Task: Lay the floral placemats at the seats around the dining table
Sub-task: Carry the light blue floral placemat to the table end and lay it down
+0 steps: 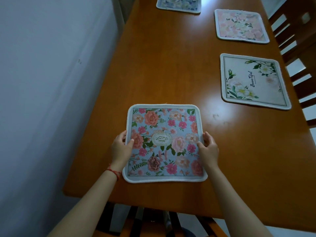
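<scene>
A blue floral placemat [165,142] with pink and peach flowers and a "GARDEN" label lies flat at the near end of the wooden dining table [162,74]. My left hand [120,148] grips its left edge, thumb on top. My right hand [208,147] grips its right edge the same way. A cream placemat [253,81] with white flowers and script lies along the right side. Farther along that side is a pink floral placemat [241,26]. A bluish floral placemat [178,4] lies at the far end, partly cut off by the frame.
A pale wall [51,82] runs close along the table's left edge. Wooden chairs [297,48] stand along the right side. Another chair [153,223] is tucked under the near end, below my arms.
</scene>
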